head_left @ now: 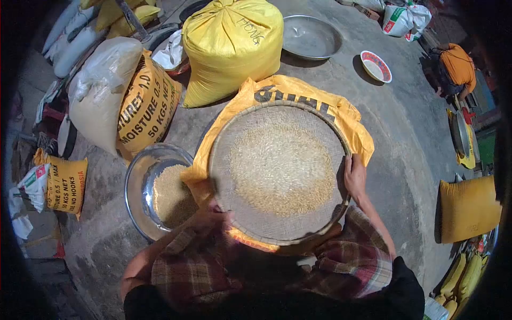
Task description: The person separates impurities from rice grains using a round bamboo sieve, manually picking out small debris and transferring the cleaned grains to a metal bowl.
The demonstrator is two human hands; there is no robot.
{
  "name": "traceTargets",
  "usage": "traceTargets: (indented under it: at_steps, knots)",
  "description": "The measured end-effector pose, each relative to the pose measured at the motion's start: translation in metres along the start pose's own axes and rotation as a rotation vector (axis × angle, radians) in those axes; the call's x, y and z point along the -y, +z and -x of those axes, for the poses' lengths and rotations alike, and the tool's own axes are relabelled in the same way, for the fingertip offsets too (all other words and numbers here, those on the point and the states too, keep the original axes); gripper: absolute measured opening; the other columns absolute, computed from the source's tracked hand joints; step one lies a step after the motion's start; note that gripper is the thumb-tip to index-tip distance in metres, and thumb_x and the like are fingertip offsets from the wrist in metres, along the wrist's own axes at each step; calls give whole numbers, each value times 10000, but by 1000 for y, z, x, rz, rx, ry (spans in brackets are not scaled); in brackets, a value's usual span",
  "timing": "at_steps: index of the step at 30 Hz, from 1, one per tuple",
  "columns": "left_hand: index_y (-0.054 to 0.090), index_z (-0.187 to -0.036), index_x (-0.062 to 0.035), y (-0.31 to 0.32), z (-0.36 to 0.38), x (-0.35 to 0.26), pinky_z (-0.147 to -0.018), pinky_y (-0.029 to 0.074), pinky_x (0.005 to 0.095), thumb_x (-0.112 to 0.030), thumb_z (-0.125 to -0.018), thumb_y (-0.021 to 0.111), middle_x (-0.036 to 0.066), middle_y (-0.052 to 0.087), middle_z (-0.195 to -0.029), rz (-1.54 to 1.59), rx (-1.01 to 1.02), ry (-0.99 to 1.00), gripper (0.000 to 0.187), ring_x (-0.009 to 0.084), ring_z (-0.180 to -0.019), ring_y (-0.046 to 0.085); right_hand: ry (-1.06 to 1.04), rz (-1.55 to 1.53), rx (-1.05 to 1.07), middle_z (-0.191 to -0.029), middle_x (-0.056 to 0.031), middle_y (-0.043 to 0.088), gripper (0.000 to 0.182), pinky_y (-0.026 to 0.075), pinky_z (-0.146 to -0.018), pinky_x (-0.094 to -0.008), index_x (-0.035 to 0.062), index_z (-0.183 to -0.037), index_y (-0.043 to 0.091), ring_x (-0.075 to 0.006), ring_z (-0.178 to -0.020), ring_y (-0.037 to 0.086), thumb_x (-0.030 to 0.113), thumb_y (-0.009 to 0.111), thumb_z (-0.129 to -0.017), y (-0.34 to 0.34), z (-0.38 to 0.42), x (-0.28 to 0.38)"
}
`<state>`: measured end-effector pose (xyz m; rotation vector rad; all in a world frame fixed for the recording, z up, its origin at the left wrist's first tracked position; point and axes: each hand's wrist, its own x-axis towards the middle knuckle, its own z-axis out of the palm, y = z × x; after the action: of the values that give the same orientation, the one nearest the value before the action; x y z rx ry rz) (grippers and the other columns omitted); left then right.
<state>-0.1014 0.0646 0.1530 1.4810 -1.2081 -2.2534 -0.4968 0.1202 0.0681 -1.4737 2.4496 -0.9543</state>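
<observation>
A round woven winnowing tray [282, 228] is held up over my lap, with pale grain [285, 165] spread across its middle. My left hand [217, 214] is closed on its lower left rim. My right hand [355, 177] grips the rim on the right side; some of its fingers are hidden behind the tray. Under the tray spreads an orange printed sack [352, 120], mostly covered by it. To the left stands a shiny metal basin [137, 181] holding more grain [172, 197], partly behind my left arm.
Ahead stands a full yellow sack [234, 58], beside a wide metal basin [309, 37] and a red-patterned bowl [376, 66]. Orange printed sacks [152, 101] are at left. A person in an orange top [458, 66] bends at far right, above a yellowish sack [469, 208].
</observation>
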Motion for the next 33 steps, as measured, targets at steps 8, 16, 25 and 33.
traceTargets:
  at_steps: [8,16,25,33]
  knots:
    - [435,-1139,-23,-15,1,-13,-649,454,277,-196,-801,603,32,550,-874,-198,-133,142,416,154,-731,543,59,-2,-33,-684,-272,520,235,386,-577,-497,7,-871,437,-442,-658,532,240,421,-897,-6,-4,21]
    - [439,-1155,-32,-31,-36,21,-620,465,265,-242,-785,588,38,545,-967,-33,66,92,451,112,-780,533,36,84,60,-677,-267,526,240,395,-564,-497,5,-856,436,-451,-655,525,240,414,-898,-3,-4,14]
    - [388,-1191,-1,-49,-8,28,-726,456,283,-223,-818,564,53,553,-953,-407,-39,114,468,154,-821,543,89,-104,-28,-668,-269,506,218,386,-536,-472,0,-896,432,-446,-636,520,215,399,-906,-41,8,46]
    - [456,-1135,2,-27,-19,18,-747,446,294,-212,-794,607,61,571,-963,-118,83,63,429,134,-845,536,76,58,136,-692,-285,518,262,384,-572,-505,-6,-862,414,-473,-678,512,252,400,-906,-5,13,6]
